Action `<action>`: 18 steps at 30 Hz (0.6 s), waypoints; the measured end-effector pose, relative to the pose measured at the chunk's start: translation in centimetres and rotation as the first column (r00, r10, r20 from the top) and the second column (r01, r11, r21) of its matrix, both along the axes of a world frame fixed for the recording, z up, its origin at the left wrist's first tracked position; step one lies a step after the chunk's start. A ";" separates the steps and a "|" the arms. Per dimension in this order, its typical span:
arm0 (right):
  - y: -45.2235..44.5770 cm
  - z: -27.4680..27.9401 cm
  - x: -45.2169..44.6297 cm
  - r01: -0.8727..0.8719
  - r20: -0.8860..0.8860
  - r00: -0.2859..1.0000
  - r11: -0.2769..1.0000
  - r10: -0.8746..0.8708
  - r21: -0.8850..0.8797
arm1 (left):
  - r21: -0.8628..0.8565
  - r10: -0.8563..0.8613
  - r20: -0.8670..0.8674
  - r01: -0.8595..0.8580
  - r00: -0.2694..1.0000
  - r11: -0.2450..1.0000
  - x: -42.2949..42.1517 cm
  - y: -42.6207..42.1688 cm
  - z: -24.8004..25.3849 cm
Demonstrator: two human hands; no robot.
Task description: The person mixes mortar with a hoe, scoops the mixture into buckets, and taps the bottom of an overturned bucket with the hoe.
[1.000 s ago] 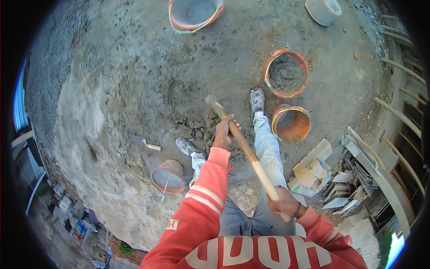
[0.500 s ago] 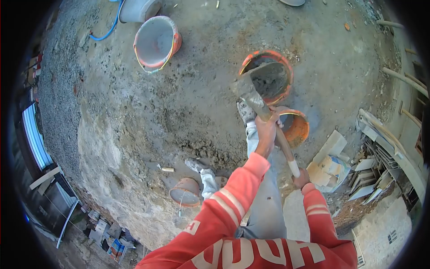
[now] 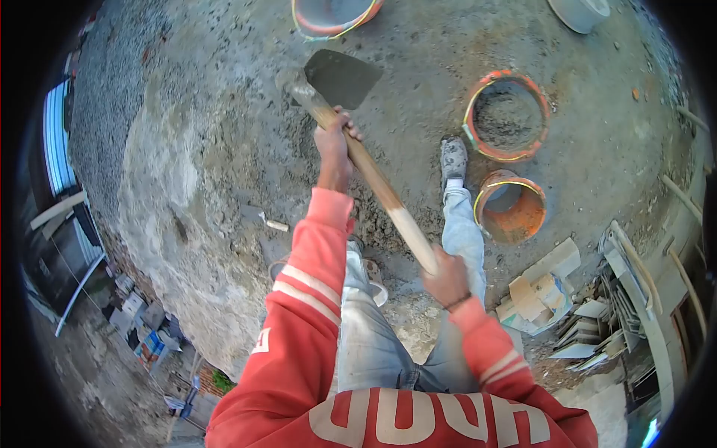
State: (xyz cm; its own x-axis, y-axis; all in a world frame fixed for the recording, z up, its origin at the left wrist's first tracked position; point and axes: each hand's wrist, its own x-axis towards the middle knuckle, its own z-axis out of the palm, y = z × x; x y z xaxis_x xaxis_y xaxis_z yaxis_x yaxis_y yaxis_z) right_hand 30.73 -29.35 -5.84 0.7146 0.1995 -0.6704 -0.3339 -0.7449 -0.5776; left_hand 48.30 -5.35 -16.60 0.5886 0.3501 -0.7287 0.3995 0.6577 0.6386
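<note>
A hoe with a wooden handle (image 3: 381,181) slants across the middle of the view, its wide grey blade (image 3: 343,78) at the upper left, over the wet grey mortar. Near the blade end, my left hand (image 3: 335,145) is wrapped round the handle. My right hand (image 3: 446,278) grips the lower end, in front of my legs. To the right, an orange-rimmed bucket (image 3: 508,116) holds grey mortar. Just below it sits a second orange bucket (image 3: 515,210), tilted, with its inside showing.
Another bucket (image 3: 336,30) stands at the top edge, and a pale one (image 3: 579,11) at the upper right. A small tool (image 3: 275,224) lies on the ground at the left. Broken boards and tiles (image 3: 590,328) are piled at the lower right.
From over the mortar-filled bucket, the hoe and both my hands have swung left. The blade is now away from the bucket, over the ground, and the view has shifted.
</note>
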 end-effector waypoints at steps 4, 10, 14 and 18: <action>11.7 -7.6 -0.7 0.103 -0.074 0.993 0.980 -0.091 0.171 | 0.258 -0.040 -0.073 0.057 0.997 0.964 -1.2 10.4 -5.9; 21.9 -16.2 -2.4 0.048 -0.165 0.986 0.990 -0.026 0.134 | 0.485 -0.066 -0.371 0.254 0.926 0.837 -8.4 15.4 -12.7; 20.2 -15.5 -7.8 -0.023 -0.202 0.979 0.998 0.034 0.057 | 0.522 -0.053 -0.497 0.347 0.866 0.779 -14.3 13.6 -13.5; 16.6 -12.6 -14.4 -0.018 -0.211 0.977 0.999 0.010 -0.034 | 0.537 -0.116 -0.625 0.534 0.772 0.653 -21.8 8.4 -15.3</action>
State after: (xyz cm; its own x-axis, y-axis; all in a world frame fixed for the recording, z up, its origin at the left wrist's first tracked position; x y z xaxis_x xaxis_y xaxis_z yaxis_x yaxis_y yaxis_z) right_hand 16.30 -12.79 -18.40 0.5536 0.1819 -0.8127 -0.4346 -0.7693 -0.4682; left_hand 26.55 3.02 -31.88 0.3887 0.7053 -0.5928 0.8803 -0.0945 0.4649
